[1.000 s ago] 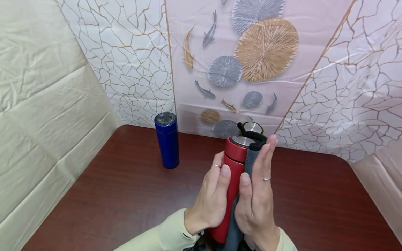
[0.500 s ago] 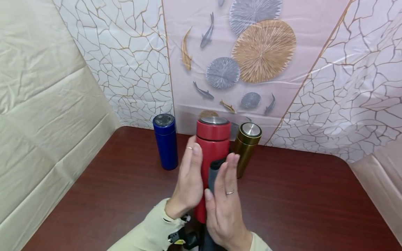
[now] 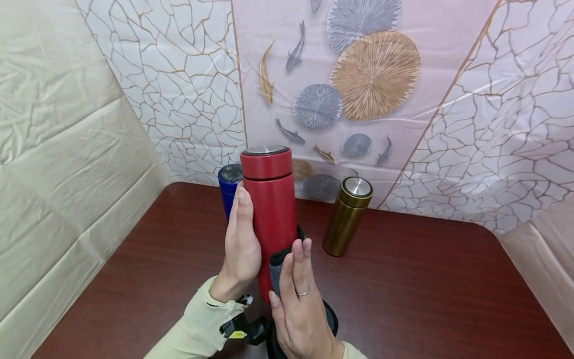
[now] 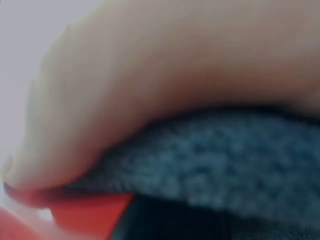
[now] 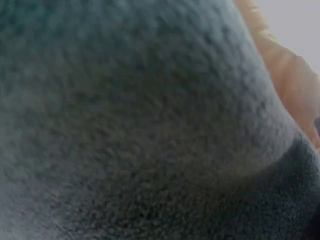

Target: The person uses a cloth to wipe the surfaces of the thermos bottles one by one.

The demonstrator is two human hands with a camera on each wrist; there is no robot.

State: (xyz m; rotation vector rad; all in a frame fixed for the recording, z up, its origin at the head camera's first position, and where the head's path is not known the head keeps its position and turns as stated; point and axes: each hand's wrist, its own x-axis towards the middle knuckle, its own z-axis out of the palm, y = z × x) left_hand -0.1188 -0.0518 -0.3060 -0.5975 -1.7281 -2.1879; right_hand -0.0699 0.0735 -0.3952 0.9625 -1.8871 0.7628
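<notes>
While the left grip holds the red bottle, right fingers lie straight.

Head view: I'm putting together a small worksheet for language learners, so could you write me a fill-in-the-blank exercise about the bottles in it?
1. The held bottle, in the left grip, is coloured ____.
2. The partly hidden bottle is coloured ____.
3. The gold bottle appears to the ____ of the held one.
4. This view shows ____ bottles in all.

Missing words: red; blue; right; three.
</notes>
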